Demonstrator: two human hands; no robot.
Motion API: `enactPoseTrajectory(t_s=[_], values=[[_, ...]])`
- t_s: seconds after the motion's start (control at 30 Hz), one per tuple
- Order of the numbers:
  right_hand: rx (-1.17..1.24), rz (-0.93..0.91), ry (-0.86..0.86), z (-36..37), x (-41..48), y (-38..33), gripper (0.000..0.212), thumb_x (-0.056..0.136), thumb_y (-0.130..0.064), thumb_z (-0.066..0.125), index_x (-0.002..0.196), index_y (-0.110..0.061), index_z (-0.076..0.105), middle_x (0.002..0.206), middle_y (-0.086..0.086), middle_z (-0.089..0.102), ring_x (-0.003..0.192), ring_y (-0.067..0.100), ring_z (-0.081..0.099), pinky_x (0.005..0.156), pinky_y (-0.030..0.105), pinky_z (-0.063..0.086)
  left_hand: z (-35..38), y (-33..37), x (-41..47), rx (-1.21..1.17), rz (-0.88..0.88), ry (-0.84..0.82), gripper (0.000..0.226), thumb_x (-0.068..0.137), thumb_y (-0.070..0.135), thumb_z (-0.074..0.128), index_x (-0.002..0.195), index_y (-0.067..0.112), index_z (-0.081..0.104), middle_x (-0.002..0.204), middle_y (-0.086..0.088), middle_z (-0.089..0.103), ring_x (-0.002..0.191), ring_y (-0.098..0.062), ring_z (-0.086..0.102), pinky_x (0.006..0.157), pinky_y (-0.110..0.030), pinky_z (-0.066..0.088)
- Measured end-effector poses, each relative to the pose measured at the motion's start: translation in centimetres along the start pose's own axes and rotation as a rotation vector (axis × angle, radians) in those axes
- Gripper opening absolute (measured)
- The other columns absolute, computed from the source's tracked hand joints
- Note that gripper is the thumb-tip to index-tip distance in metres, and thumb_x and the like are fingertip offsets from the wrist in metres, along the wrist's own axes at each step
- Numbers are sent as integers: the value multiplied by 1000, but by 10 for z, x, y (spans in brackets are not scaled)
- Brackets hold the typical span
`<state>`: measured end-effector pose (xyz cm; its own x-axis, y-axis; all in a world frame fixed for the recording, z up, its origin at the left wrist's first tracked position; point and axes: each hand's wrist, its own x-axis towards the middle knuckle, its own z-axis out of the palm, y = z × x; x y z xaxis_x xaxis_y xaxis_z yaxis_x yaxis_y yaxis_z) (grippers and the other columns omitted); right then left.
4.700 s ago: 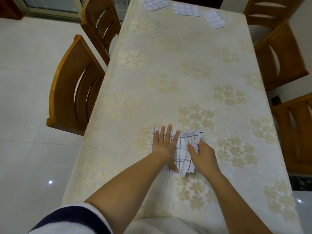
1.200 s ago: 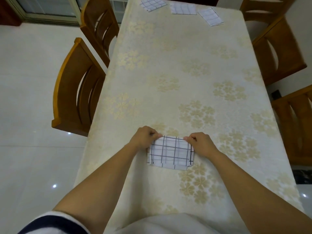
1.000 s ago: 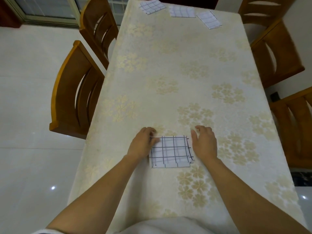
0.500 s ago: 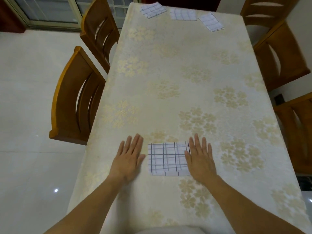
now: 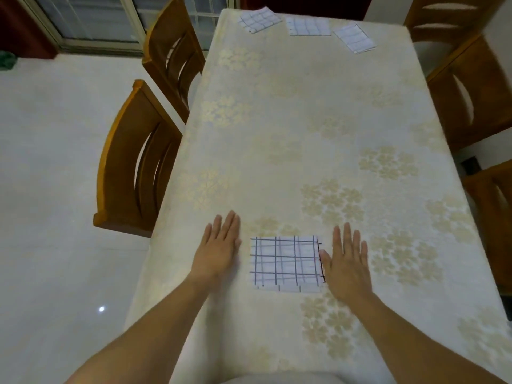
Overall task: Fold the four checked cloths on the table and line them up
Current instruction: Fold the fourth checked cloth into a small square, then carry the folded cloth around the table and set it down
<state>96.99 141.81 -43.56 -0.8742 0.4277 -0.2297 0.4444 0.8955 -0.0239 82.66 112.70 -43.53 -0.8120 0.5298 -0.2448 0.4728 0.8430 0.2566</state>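
The bench [image 5: 304, 120] is wearing a cream woven cover, faintly sheeny, with pale gold flowers. The folded checked cloth [image 5: 286, 263] is looking soft and matt, as are the three far cloths [image 5: 307, 26]. The wooden chairs [image 5: 130, 167] are showing smooth varnish, and the tiled floor [image 5: 55, 189] is shining glossy.

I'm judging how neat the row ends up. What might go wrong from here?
The near cloth lies alone, far from the other three; carrying it across may loosen its folds. The far left cloth and far right cloth sit askew, so the row may end crooked.
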Motion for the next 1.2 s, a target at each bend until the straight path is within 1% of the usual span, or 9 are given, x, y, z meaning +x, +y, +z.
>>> enactPoseTrajectory(t_s=[0.13, 0.23, 0.4, 0.5, 0.67, 0.77, 0.97, 1.1, 1.2], values=[[75, -158, 18, -7, 8, -64, 63, 102, -42, 5, 157, -12, 4, 165, 7, -3, 152, 28, -3, 123, 48, 6, -4, 56, 22, -136, 58, 74, 55, 111, 34, 10, 161, 21, -8, 165, 5, -21, 153, -20, -22, 126, -34, -10], [83, -235, -33, 4, 0, -92, 63, 103, -42, 2, 156, -11, 15, 165, 4, 8, 152, 28, 10, 119, 48, 11, 19, 83, 16, -79, 178, -59, 60, 106, 41, 1, 162, 22, -9, 166, 6, -23, 154, -21, -21, 127, -39, -8], [-1, -225, -68, 10, -11, -17, 62, 103, -52, 4, 157, -24, -7, 164, -8, -13, 151, 20, -14, 122, 45, 5, 21, 21, -10, 13, 86, -38, 58, 106, 47, -3, 159, 27, -17, 165, 11, -26, 153, -18, -25, 125, -37, -12], [36, -168, -61, 3, -5, 11, 64, 101, -52, 2, 158, -24, -1, 165, -6, -10, 151, 19, -15, 124, 42, 2, 3, 5, -6, -61, 36, -125, 65, 99, 50, -8, 161, 31, -8, 165, 7, -22, 155, -23, -19, 124, -33, -10], [337, -169, 20, -25, 27, -33, 52, 96, -42, 54, 141, -16, 50, 144, 6, 49, 135, 28, 36, 115, 36, 22, -21, 56, 16, -485, -48, -37, 51, 104, 35, 55, 150, 17, 44, 160, -2, 36, 139, -8, 45, 112, -22, 32], [297, -182, -88, -31, 33, -59, 50, 89, -40, 67, 133, -21, 51, 134, 3, 48, 124, 25, 40, 106, 34, 32, -16, 80, 24, -246, 86, -146, 61, 88, 41, 76, 140, 18, 55, 147, -6, 42, 133, -26, 40, 108, -31, 35], [256, -117, -189, -38, 7, -40, 30, 87, -45, 68, 106, -23, 58, 109, 2, 52, 109, 25, 45, 90, 34, 41, -9, 76, 8, -110, 43, -183, 59, 82, 43, 80, 132, 26, 56, 125, -6, 50, 118, -28, 44, 96, -35, 40], [651, -15, -185, -48, -31, -22, 19, 85, -27, 75, 81, -21, 57, 79, -1, 62, 75, 17, 58, 60, 22, 44, -16, 72, -10, -562, -14, -172, 13, 90, 32, 75, 96, 23, 68, 103, -2, 57, 96, -20, 57, 80, -28, 44], [991, 164, -136, -62, -53, -14, 9, 83, -16, 78, 87, -18, 70, 81, -3, 71, 69, 8, 66, 59, 14, 48, -26, 75, -19, -946, -99, -127, 16, 90, 26, 77, 82, 17, 67, 82, 3, 68, 74, -8, 60, 68, -24, 46]])
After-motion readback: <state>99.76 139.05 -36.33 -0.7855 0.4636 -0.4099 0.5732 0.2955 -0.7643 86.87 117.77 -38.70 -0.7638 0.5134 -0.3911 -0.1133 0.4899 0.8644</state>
